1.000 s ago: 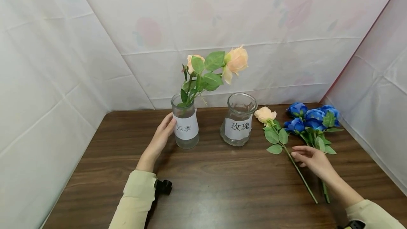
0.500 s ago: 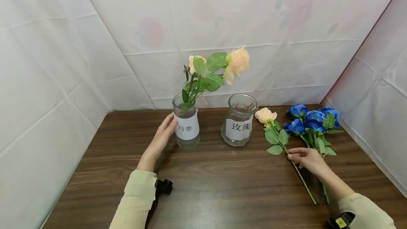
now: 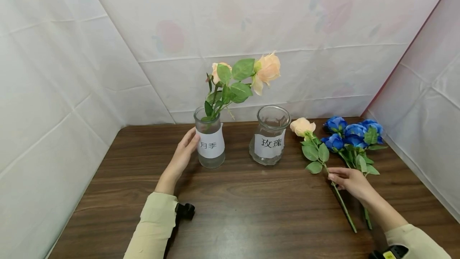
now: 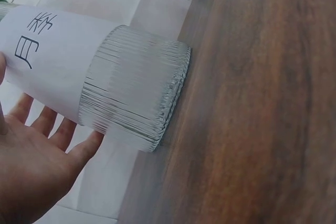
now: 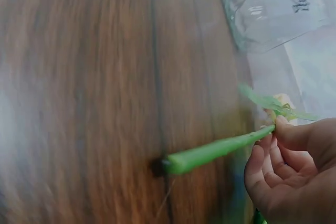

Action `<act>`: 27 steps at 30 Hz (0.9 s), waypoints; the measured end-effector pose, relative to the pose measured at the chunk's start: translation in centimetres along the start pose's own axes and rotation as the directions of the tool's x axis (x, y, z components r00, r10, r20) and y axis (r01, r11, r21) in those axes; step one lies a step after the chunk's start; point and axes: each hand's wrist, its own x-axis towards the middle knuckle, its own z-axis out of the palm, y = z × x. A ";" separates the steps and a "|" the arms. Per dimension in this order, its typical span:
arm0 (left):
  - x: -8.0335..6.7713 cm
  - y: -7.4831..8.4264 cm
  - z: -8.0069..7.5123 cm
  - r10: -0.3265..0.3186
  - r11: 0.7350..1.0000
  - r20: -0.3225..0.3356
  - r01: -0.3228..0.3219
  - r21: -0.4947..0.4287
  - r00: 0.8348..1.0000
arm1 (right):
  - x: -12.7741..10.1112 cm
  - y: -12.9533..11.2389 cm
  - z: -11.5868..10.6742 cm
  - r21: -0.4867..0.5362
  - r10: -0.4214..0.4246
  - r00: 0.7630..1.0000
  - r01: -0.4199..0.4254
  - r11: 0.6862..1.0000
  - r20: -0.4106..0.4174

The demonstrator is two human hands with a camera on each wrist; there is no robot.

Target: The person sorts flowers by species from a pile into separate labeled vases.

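Both hands work: left hand (image 3: 184,154) rests flat against the ribbed glass vase (image 3: 210,144); right hand (image 3: 347,180) pinches the peach rose's green stem (image 3: 340,202) near the surface's right edge.

We see bright, even, soft light; the right wrist view blurs badly, its stem (image 5: 218,150) smeared.

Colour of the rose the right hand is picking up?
Peach bloom on a green stem, held by the right hand; clearest in the head view.
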 end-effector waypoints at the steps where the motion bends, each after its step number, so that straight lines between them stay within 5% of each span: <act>1: 0.0 0.0 0.0 -0.001 1.000 0.000 0.001 0.001 1.000 | -0.2 -0.1 0.0 0.014 0.002 1.000 -0.002 1.000 -0.005; 15: -0.2 0.3 0.0 0.004 1.000 0.002 -0.004 0.003 1.000 | -1.9 -3.9 1.6 0.250 -0.022 0.995 0.045 0.967 -0.095; 21: -0.2 0.3 0.0 0.005 1.000 0.007 -0.005 0.008 1.000 | -2.4 -6.0 2.7 0.373 -0.081 0.984 0.136 0.918 -0.160; 27: -0.1 0.2 0.1 0.008 1.000 0.004 -0.008 0.006 1.000 | -2.7 -7.9 4.3 0.499 -0.129 0.964 0.232 0.835 -0.232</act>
